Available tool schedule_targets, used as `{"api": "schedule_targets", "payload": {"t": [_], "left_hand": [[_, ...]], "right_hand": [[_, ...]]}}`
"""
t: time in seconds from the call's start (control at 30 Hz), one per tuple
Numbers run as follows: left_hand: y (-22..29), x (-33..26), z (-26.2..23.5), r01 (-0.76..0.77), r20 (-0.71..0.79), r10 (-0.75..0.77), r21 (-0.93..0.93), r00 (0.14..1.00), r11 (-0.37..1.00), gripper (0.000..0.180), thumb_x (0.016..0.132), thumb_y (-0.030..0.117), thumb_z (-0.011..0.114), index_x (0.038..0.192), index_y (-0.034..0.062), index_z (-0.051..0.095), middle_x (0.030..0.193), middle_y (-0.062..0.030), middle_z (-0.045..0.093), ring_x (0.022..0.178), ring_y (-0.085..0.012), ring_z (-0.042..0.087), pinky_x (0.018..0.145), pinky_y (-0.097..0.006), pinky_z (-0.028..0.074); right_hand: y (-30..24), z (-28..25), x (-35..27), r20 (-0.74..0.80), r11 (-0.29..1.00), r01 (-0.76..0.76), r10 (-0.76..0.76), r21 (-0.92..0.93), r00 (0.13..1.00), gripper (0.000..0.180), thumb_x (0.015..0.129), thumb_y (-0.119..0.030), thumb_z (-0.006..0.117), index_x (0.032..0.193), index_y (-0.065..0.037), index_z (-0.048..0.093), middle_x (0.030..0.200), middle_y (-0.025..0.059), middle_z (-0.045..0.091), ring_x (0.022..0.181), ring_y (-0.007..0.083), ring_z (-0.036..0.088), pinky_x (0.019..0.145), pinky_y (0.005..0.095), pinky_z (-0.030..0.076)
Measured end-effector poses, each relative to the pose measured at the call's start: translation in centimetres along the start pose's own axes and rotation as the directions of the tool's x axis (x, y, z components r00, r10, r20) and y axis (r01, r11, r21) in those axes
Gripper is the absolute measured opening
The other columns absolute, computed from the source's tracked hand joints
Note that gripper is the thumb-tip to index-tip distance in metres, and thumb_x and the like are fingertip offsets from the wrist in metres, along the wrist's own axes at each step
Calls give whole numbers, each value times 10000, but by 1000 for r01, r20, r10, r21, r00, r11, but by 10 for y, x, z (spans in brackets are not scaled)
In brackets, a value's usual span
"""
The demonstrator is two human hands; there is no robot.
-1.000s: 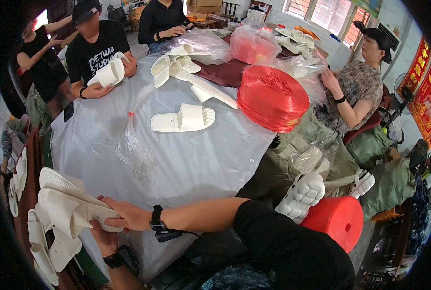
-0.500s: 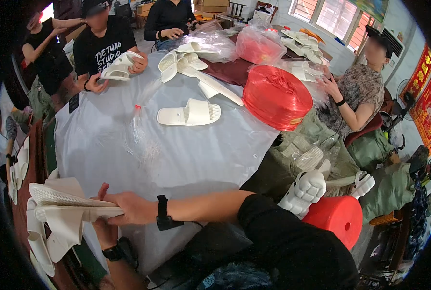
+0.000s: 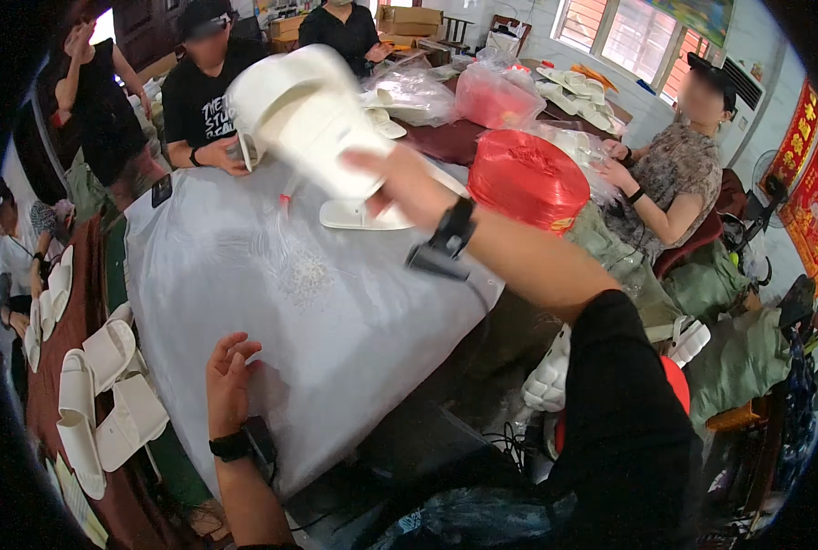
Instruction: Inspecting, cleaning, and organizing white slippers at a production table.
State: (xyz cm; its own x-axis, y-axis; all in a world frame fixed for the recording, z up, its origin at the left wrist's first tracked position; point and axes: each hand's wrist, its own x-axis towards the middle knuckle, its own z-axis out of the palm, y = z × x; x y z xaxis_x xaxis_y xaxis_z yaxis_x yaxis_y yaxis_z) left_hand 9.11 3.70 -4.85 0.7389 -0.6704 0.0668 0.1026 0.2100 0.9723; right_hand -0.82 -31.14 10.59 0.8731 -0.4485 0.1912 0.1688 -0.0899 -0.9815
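My right hand (image 3: 400, 183) is stretched out over the table and closed on a white slide sandal (image 3: 303, 119). Motion blurs the sandal, so I cannot tell whether a second one is in the grip. Beneath it, another white slide (image 3: 340, 216) lies on the grey table cover (image 3: 216, 321), partly hidden by my hand and the held sandal. My left hand (image 3: 229, 378) is raised over the cover's near edge, its fingers loosely curled and apart, with nothing in them. Clear plastic with a red tip (image 3: 285, 198) lies between my hands and the far side.
White slides (image 3: 134, 422) lie on a brown surface at the left. A red twine roll (image 3: 528, 181) stands at the table's right, near a pink-red bag (image 3: 499, 94). Several people sit or stand around. A dark phone (image 3: 161, 190) lies at the far left corner.
My right hand has swung from the lower left to the far middle of the table, carrying the white slide. My left hand has come away from the slides and moved slightly up.
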Motion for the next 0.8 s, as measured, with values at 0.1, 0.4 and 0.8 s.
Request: {"api": "schedule_targets", "payload": {"t": [0.1, 0.4, 0.8], "left_hand": [[-14, 1, -19, 98, 19, -97, -47, 995, 994, 289, 946, 179, 601, 1181, 15, 563, 1000, -67, 649, 952, -137, 594, 858, -278, 465], [-16, 6, -15, 104, -85, -99, 59, 991, 993, 190, 956, 129, 578, 1101, 6, 592, 933, -53, 638, 864, -122, 595, 798, -257, 490], [-20, 1, -30, 84, -115, -93, -75, 989, 994, 185, 961, 104, 563, 1105, -12, 564, 903, -50, 616, 894, -141, 598, 825, -252, 505]], "right_hand": [[-12, -88, 23, -320, 998, 56, -59, -19, 946, 367, 831, -290, 710, 1036, 7, 639, 816, 59, 675, 516, 135, 588, 402, 264, 446], [15, -328, -5, -870, 997, -3, -65, -76, 489, 321, 779, -281, 758, 851, 7, 635, 660, 124, 637, 457, 213, 571, 379, 338, 388], [82, -385, -4, -946, 976, 219, -66, 5, 316, 308, 791, -209, 757, 989, -35, 597, 726, 120, 647, 430, 231, 551, 352, 348, 383]]}}
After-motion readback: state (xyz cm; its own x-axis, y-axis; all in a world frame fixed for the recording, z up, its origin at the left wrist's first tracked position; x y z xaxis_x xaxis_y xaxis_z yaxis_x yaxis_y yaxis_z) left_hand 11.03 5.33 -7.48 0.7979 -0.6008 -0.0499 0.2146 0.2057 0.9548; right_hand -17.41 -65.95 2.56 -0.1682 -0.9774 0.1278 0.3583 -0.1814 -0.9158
